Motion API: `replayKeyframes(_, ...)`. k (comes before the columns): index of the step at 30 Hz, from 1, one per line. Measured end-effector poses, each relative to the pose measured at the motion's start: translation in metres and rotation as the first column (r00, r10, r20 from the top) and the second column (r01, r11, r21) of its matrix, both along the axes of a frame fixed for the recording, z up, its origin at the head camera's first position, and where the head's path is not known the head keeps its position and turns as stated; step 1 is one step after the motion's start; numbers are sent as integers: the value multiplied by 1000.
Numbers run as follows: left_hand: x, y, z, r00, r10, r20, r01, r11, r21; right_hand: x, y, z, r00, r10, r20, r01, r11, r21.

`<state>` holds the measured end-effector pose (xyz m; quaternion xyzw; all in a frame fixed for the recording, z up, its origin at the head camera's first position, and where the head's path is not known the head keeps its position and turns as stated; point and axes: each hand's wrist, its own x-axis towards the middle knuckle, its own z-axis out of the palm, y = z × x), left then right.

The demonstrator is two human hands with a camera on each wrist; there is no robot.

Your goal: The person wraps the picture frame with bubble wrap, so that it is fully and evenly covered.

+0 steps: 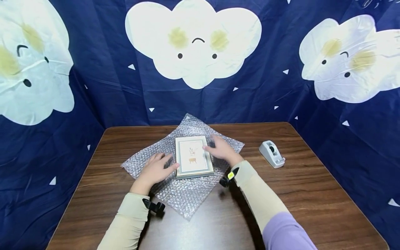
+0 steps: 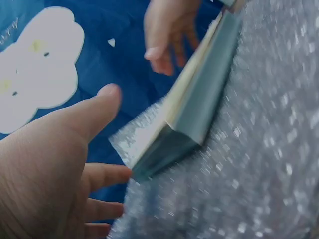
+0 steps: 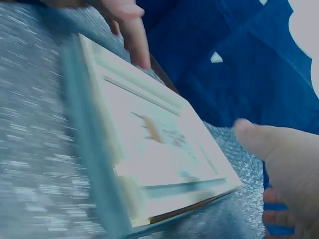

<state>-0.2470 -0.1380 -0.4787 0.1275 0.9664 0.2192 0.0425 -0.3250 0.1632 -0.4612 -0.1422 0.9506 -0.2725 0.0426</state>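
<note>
Blue fabric (image 1: pixel 109 86) hangs behind a table (image 1: pixel 312 208) and tape dispenser (image 1: pixel 269 152).

My left hand (image 1: pixel 154 171) and right hand (image 1: pixel 222 150) were bare beyond pale cream sleeves (image 1: pixel 123 224), the left one creased along the forearm. On my right arm, a lavender sleeve (image 1: pixel 287 232) met the cream farther up. Each wrist carried a small black device (image 1: pixel 153 206) with a rounded end; the right one bore a bright yellow marking (image 1: pixel 231 175).

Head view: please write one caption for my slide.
Left hand and right hand flank a framed picture on bubble wrap, a tape dispenser at right.
</note>
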Motion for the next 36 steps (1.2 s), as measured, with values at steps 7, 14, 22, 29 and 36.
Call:
replayKeyframes(7, -10, -1, -21, 997, 72, -13, -72, 997, -6, -55, -9, 4, 992, -112, -65, 108, 992, -59)
replayKeyframes(14, -10, 0, -34, 995, 101, 12, -100, 994, -45, -82, -16, 0, 989, -140, -43, 137, 988, -76)
replayKeyframes(22, -6, 2, -37, 993, 115, -14, -116, 988, -100, -95, -24, -2, 991, -129, 32, 131, 989, -62)
replayKeyframes(29, -4, 3, -37, 993, 117, -30, -120, 985, -123, -100, -29, 0, 989, -132, 63, 137, 987, -79)
replayKeyframes(36, -3, 4, -38, 992, 119, -34, -122, 985, -124, -95, -33, 1, 988, -132, 74, 139, 986, -87)
